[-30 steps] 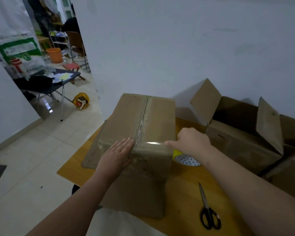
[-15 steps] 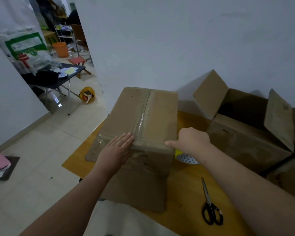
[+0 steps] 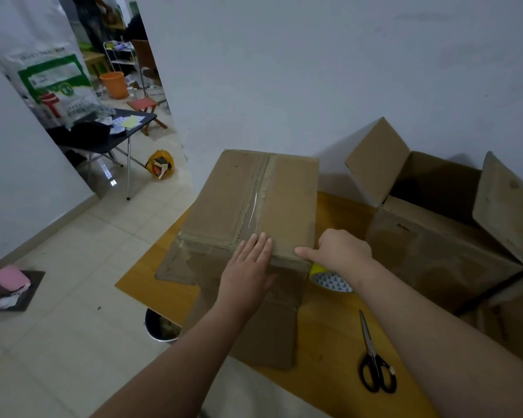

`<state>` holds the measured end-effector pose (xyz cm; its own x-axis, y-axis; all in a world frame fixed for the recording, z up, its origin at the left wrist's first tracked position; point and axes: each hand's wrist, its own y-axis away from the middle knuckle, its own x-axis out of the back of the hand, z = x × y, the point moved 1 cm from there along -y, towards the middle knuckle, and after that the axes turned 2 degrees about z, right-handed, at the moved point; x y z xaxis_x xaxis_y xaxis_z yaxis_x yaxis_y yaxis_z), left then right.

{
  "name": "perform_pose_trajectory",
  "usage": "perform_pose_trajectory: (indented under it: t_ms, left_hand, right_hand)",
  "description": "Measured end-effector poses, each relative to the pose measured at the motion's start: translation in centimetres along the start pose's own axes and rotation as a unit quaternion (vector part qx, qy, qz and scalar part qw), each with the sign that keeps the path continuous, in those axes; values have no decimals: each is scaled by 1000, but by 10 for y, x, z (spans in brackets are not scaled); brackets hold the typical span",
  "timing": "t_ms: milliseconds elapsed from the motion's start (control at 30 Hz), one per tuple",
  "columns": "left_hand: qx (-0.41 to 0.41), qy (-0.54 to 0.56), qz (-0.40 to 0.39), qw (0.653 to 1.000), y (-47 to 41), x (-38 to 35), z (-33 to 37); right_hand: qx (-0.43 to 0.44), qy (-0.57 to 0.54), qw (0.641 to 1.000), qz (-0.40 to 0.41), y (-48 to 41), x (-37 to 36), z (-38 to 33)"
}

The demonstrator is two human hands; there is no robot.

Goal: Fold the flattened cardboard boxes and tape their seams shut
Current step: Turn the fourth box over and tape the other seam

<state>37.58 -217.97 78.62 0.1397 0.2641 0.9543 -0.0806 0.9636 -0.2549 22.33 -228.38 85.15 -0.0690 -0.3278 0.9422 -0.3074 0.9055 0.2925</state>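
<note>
**Wooden table** (image 3: 329, 336): yellow-brown top, carries every item below.

**Open boxes** (image 3: 435, 260): rt side of table, against the wall, flaps up. Well apart from both hands.

**Closed box** (image 3: 224, 203): left-centre of table, straight ahead of the person.
- Long axis runs near-to-far, far end leaning slightly rt.
- Top seam follows that axis and is covered w/ clear tape (image 3: 255, 203). A second tape band crosses the near top edge.
- Bottom flaps splay out onto the table at the near and left sides.

**L hand** (image 3: 248, 273): flat, palm down over the box's near top edge.
- Fingers straight and together, tips reaching the seam's near end.
- Nothing gripped.

**R hand** (image 3: 341, 251): at the box's near rt corner, just beside L hand, not touching it.
- Fingers curled. One digit is out straight, pointing left, tip on the near top edge.
- Box lies ahead of both hands, its near edge under their fingertips.

**Scissors** (image 3: 375, 365): black handles, blades together, flat on table beside rt forearm. Tips point away from the person.

**Tape roll** (image 3: 329, 279): yellow rim, patterned core, just under R wrist, beside the box's rt wall. Partly hidden, so cannot tell whether the curled fingers hold it.
</note>
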Motion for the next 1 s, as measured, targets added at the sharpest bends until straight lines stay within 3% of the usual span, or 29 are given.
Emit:
perform_pose_trajectory:
  t_ms: [233, 367, 533, 700, 1000]
  left_hand:
    - [-115, -36, -3, 993, 9, 12, -55]
    - [-83, -69, 10, 994, 10, 11, -43]
    - [-123, -29, 36, 991, 14, 2, -30]
    - [-166, 6, 26, 986, 17, 1, -57]
    - [-175, 49, 14, 983, 4, 10, -95]
  right_hand:
    - [11, -20, 1000, 6, 19, -18, -30]
    - [67, -181, 981, -26, 24, -21, -25]
    - [105, -337, 935, -10, 39, -18, 1]
    - [124, -256, 958, 43, 50, -27, -17]
    - [61, -305, 950, -22, 37, -48, -42]
